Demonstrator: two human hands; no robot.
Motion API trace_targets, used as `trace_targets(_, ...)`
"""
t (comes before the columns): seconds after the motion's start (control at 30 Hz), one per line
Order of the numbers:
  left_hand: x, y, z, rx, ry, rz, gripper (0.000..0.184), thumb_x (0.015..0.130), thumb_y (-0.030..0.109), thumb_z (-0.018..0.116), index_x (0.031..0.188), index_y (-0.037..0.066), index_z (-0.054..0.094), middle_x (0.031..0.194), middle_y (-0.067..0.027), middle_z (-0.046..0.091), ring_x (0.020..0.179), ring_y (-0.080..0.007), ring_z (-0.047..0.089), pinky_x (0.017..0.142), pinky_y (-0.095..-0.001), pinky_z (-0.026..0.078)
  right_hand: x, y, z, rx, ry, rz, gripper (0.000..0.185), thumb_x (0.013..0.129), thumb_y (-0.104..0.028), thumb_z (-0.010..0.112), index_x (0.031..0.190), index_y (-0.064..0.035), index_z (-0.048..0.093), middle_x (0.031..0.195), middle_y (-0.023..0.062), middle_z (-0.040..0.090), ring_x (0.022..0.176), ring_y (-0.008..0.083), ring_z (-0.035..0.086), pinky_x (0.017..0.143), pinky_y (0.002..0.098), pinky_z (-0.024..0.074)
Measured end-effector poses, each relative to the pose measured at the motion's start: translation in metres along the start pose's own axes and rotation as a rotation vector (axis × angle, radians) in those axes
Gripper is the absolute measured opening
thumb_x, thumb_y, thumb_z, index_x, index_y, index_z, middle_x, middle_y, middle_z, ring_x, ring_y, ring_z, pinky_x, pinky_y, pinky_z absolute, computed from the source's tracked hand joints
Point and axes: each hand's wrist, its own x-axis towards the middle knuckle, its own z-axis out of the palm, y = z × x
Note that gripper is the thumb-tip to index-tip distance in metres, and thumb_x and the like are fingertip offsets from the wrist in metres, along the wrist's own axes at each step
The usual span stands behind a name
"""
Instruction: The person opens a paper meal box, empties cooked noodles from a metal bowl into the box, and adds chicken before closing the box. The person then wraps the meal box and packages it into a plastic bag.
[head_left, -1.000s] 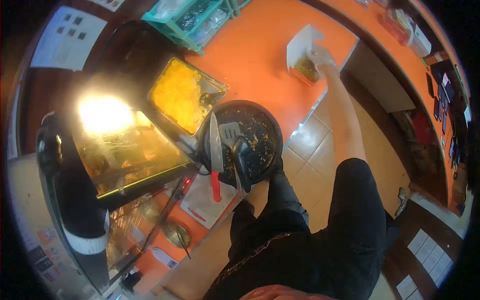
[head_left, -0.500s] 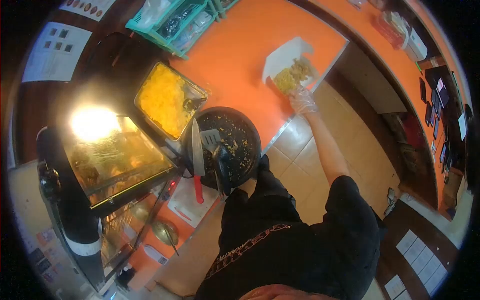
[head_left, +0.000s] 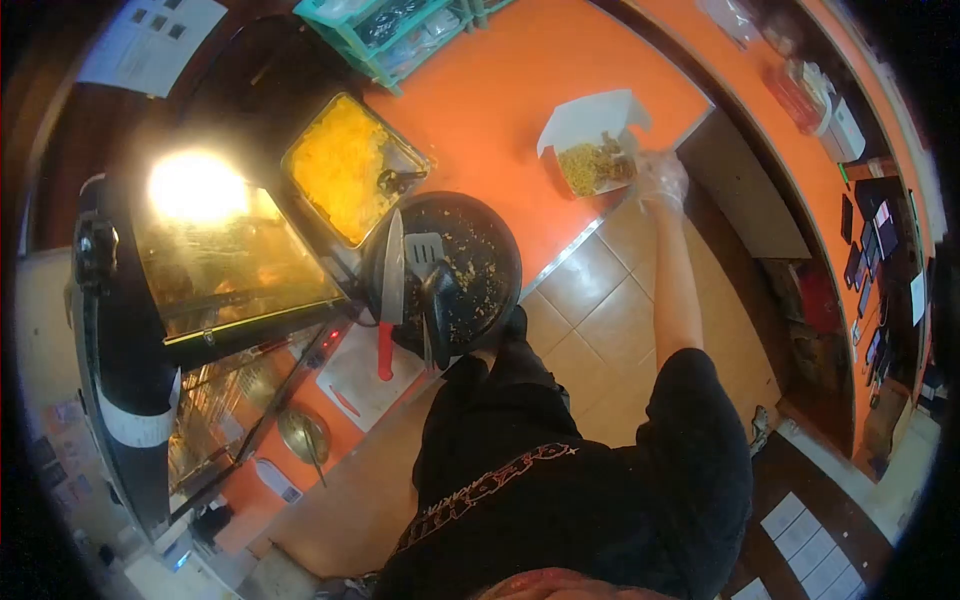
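Observation:
A white open takeaway box (head_left: pixel 594 118) stands on the orange counter near its front edge. Inside it are yellowish rice (head_left: pixel 577 168) and brown pieces of food (head_left: pixel 611 158). My right hand (head_left: pixel 663 180), in a clear plastic glove, is at the right side of this box. Its fingertips are too blurred to tell whether they grip the wall. My left hand is not in view.
Left of the box, a black pan (head_left: pixel 478 285) bears a knife (head_left: pixel 393 270) and a slotted spatula (head_left: pixel 425 250). Behind are a tray of yellow food (head_left: pixel 340 165) and a green rack (head_left: pixel 350 42). A lit glass case (head_left: pixel 235 265) stands at left.
My right hand has shifted from the box's front edge to its right side since half a second ago. The box has turned somewhat, and the whole view has shifted.

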Motion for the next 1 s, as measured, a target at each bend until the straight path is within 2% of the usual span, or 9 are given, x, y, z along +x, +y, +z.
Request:
trace_targets(0.2, 0.007, -0.037, -0.006, -0.066, 0.071, -0.049, 0.028, 0.092, 0.024, 0.062, 0.085, -0.002, 0.068, 0.078, -0.0139, 0.064, 0.072, -0.0195, 0.059, 0.064, -0.0381, 0.047, -0.1, -0.06, 0.087, 0.913, 0.147, 0.004, 0.024, 0.096, -0.02, 0.061, 0.114, -0.0046, 0.066, 0.103, 0.0135, 0.069, 0.091, 0.0265, 0.066, 0.08, 0.0396, 0.054)
trace_targets(0.3, 0.023, -0.057, -0.022, -0.045, 0.11, -0.104, 0.028, 0.092, 0.024, 0.062, 0.085, -0.002, 0.068, 0.078, -0.014, 0.064, 0.072, -0.0195, 0.059, 0.064, -0.0382, 0.047, -0.17, -0.125, 0.059, 1.509, -0.252, 0.023, 0.02, 0.096, -0.013, 0.061, 0.108, 0.0001, 0.068, 0.09, 0.0111, 0.07, 0.086, 0.0179, 0.067, 0.075, 0.0354, 0.0551)
trace_targets(0.37, 0.037, -0.069, -0.037, 0.012, 0.123, -0.16, 0.028, 0.092, 0.024, 0.062, 0.085, -0.002, 0.068, 0.078, -0.014, 0.063, 0.072, -0.0196, 0.059, 0.064, -0.0382, 0.047, -0.2, -0.164, 0.002, 1.32, -0.33, -0.015, 0.018, 0.094, -0.005, 0.061, 0.11, -0.0011, 0.067, 0.096, 0.0087, 0.07, 0.092, 0.0168, 0.067, 0.08, 0.0316, 0.0554)
trace_targets(0.43, 0.042, -0.06, -0.055, 0.105, 0.101, -0.131, 0.028, 0.092, 0.024, 0.062, 0.085, -0.003, 0.068, 0.078, -0.0141, 0.063, 0.072, -0.0196, 0.059, 0.064, -0.0383, 0.046, -0.224, -0.214, 0.018, 1.62, 0.069, -0.328, 0.022, 0.091, 0.0, 0.064, 0.113, -0.0016, 0.066, 0.103, 0.0064, 0.069, 0.099, 0.0156, 0.065, 0.086, 0.0294, 0.0544)
trace_targets(0.53, -0.024, 0.053, -0.09, 0.213, 0.088, 0.085, 0.029, 0.095, 0.026, 0.06, 0.097, -0.001, 0.067, 0.081, -0.0117, 0.06, 0.078, -0.0166, 0.057, 0.068, -0.0356, 0.046, -0.265, -0.259, -0.022, 1.797, -0.614, -0.255, 0.018, 0.093, -0.007, 0.067, 0.111, -0.0063, 0.068, 0.116, 0.0061, 0.067, 0.11, 0.017, 0.061, 0.099, 0.0324, 0.0488)
trace_targets(0.63, -0.033, 0.107, -0.096, -0.267, 0.302, 0.621, 0.021, 0.097, 0.021, 0.059, 0.105, 0.002, 0.067, 0.083, -0.0058, 0.06, 0.08, -0.0137, 0.056, 0.07, -0.0323, 0.046, -0.302, -0.283, -0.1, 1.559, -1.358, -0.523, 0.044, 0.103, -0.041, 0.05, 0.134, -0.0098, 0.06, 0.128, 0.0091, 0.064, 0.116, 0.0213, 0.06, 0.101, 0.0346, 0.0461)
trace_targets(0.7, -0.05, 0.153, -0.095, -0.671, 0.318, 0.936, 0.014, 0.098, 0.013, 0.059, 0.102, 0.002, 0.067, 0.085, -0.0016, 0.06, 0.079, -0.0126, 0.056, 0.071, -0.0297, 0.047, -0.352, -0.316, -0.127, 1.63, -1.639, -0.573, 0.074, 0.1, -0.067, 0.031, 0.147, -0.0129, 0.046, 0.153, 0.0146, 0.042, 0.143, 0.0345, 0.034, 0.117, 0.0521, 0.0229)
trace_targets(0.83, -0.069, 0.171, -0.155, -0.538, 0.083, 1.086, 0.013, 0.098, 0.007, 0.055, 0.102, 0.004, 0.068, 0.086, -0.0005, 0.063, 0.08, -0.0112, 0.058, 0.073, -0.0263, 0.048, -0.437, -0.374, -0.128, 1.563, -1.969, -0.646, 0.086, 0.093, -0.079, 0.022, 0.156, -0.0212, 0.033, 0.159, 0.0163, 0.032, 0.147, 0.0449, 0.019, 0.116, 0.0643, 0.0139)
trace_targets(1.0, -0.042, 0.124, -0.213, -0.405, 0.463, 1.054, 0.012, 0.093, 0.008, 0.06, 0.09, 0.003, 0.069, 0.077, -0.01, 0.067, 0.069, -0.0171, 0.062, 0.067, -0.0306, 0.049, -0.478, -0.412, -0.146, 1.394, -1.927, -0.817, 0.09, 0.092, -0.079, 0.026, 0.158, -0.0184, 0.026, 0.16, 0.0153, 0.029, 0.147, 0.0404, 0.023, 0.116, 0.0597, 0.02)
